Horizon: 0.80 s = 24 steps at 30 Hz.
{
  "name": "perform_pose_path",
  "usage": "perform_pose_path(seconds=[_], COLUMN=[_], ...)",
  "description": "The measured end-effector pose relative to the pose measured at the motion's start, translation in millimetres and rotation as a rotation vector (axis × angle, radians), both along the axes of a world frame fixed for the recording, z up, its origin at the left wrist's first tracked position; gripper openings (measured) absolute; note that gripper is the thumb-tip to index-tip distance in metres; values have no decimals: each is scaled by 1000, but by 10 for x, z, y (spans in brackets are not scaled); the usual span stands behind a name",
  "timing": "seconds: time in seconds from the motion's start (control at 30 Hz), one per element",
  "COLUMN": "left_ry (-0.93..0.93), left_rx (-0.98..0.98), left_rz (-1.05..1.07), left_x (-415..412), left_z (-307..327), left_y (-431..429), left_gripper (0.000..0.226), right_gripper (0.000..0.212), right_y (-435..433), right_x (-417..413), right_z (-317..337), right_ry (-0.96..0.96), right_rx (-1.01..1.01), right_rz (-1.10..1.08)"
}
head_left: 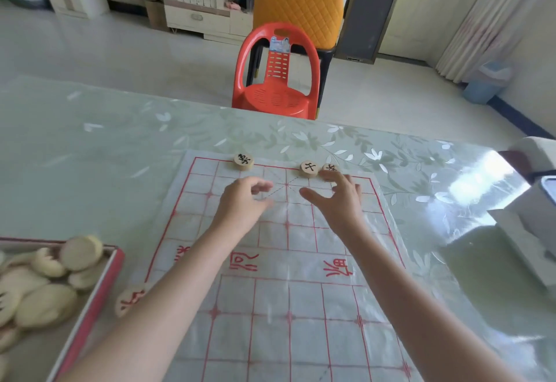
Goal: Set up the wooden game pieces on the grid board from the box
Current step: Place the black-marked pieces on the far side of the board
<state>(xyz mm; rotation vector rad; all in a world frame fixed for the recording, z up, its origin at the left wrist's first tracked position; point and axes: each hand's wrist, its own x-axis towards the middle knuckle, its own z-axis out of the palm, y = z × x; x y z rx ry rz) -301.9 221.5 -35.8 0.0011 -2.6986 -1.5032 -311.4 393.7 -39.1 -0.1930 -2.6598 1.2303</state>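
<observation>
Three wooden pieces sit on the far edge of the board: one at the left, two side by side, and, toward the right. Both hands hover over the far rows. The right hand has its grip spread, fingertips at or just short of the rightmost piece; contact cannot be told. The left hand has a loosely curled grip, seemingly pinching nothing. Most pieces remain heaped in the box at the near left of the worktop, and one red-marked piece lies just outside it. The left hand is the nearer for the next reach, back and to its own side.
</observation>
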Motion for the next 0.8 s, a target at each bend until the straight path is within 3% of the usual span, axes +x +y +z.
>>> perform_pose_path(seconds=[0.4, 0.6, 0.8], left_ry=[35, 112, 32], left_rx=[-99, -319, -445], left_rz=[228, 321, 246], left_x=[1398, 1547, 1388], left_z=[131, -27, -53], left_y=[-1522, -1998, -2101], left_gripper=[36, 38, 58], right_gripper=[43, 39, 39], right_y=[-1189, -1786, -2143], right_x=[1160, 1365, 1433], right_z=[279, 235, 100], right_ry=[-154, -167, -190], right_rx=[-69, -20, 31], right_rz=[421, 565, 592])
